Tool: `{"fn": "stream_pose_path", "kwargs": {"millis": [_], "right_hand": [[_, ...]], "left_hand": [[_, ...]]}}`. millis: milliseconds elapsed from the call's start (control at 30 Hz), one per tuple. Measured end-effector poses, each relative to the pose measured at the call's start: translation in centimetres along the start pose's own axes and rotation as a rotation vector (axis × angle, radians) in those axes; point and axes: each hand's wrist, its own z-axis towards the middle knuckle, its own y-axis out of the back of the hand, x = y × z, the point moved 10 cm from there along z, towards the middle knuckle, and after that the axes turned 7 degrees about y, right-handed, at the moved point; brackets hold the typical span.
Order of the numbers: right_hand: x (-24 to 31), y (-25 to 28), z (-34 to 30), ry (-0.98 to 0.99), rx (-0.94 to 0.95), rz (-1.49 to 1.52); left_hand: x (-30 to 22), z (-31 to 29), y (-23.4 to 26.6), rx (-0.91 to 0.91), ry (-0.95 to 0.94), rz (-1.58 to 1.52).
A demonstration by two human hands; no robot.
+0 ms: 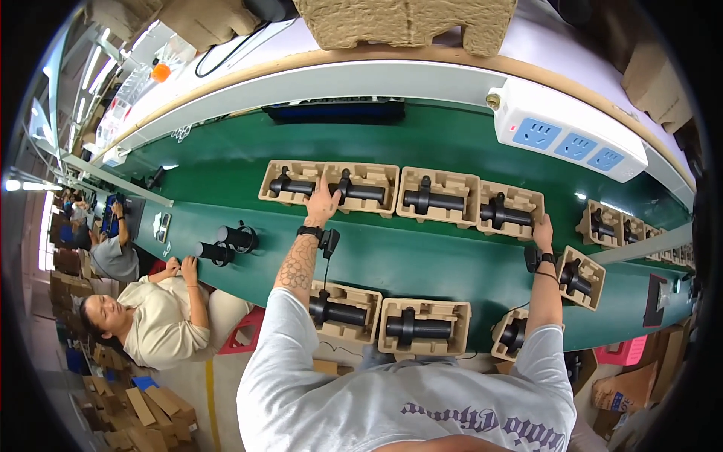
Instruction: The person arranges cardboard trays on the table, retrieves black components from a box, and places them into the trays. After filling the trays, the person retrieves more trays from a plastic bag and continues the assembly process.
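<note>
Four brown molded-pulp trays stand in a row on the green work surface, each holding a black cylindrical device with a ring-shaped bracket. My left hand [322, 205] has its fingers stretched out over the seam between the leftmost tray [267, 184] and the second tray [388, 181]. Beyond it sits the third tray [407, 175]. At the outer end of the fourth tray [532, 197], my right hand [543, 230] rests with its fingers extended against the side. Both wrists carry black straps with small black units.
Nearer me, filled trays [461, 310] line the bench edge; another tilted tray [595, 290] lies right of my right wrist. Two black cylinders [239, 239] stand left, by a seated person [169, 324]. A white power strip [565, 135] hangs on the shelf edge; more trays [602, 226] sit far right.
</note>
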Motion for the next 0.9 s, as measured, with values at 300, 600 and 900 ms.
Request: {"fn": "stream_pose_path", "kwargs": {"millis": [300,600,900], "right_hand": [[-1.5,-0.3,0.0,0.026,0.081,0.139],[-2.0,0.3,-0.7,0.019,0.121,0.099],[-0.4,-0.1,-0.1,0.044,0.176,0.049]], "left_hand": [[0.5,2.8,-1.4,0.045,0.122,-0.293],[-1.5,0.5,-4.0,0.114,0.175,0.012],[-1.3,-2.5,5.6,-0.150,-0.106,-0.419]]}}
